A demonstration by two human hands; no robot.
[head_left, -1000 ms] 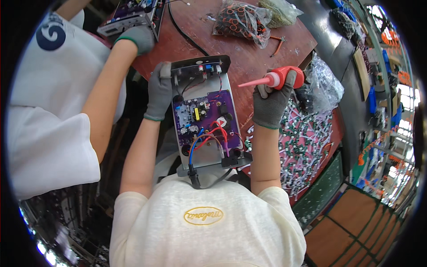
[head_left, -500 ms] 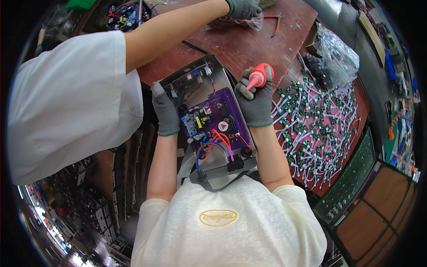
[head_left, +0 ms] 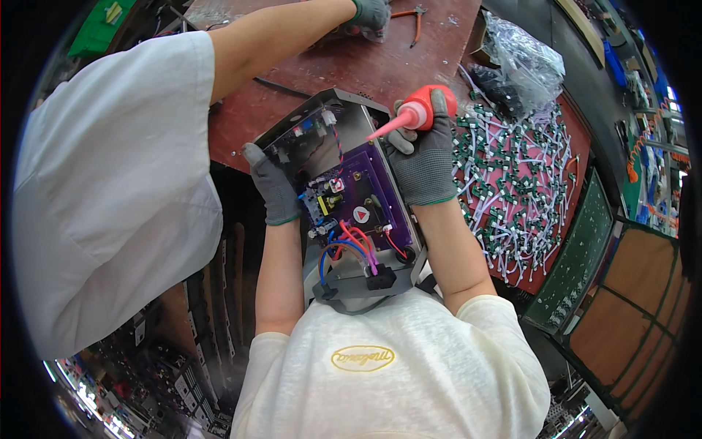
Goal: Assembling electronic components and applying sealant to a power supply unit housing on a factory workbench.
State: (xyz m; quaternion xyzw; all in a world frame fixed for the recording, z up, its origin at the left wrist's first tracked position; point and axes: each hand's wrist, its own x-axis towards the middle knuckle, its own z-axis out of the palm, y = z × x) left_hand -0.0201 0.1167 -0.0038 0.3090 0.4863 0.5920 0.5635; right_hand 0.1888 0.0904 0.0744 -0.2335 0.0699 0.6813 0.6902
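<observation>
A metal case (head_left: 354,126) with an open top leans against my front. Inside it lies a purple circuit board (head_left: 374,192) with yellow, blue and white parts. Red, blue and brown wires (head_left: 351,238) run from the board to the near end. My left hand (head_left: 275,187), in a grey glove, grips the case's left side, thumb along the rim. In my gloved right hand (head_left: 427,164) is a red squeeze bottle (head_left: 431,102), tilted with its long nozzle pointing down-left. The tip is close to the board's far corner; I cannot tell whether it touches.
At left a co-worker's arm (head_left: 281,44) reaches across the red table (head_left: 431,55). Orange-handled pliers (head_left: 417,28) lie far back. To the right are a clear plastic bag (head_left: 523,66) and a heap of small green boards with white leads (head_left: 512,186).
The bottle has tipped, and its nozzle has come over the far corner of the purple board. My left hand still holds the case. The view has shifted slightly.
</observation>
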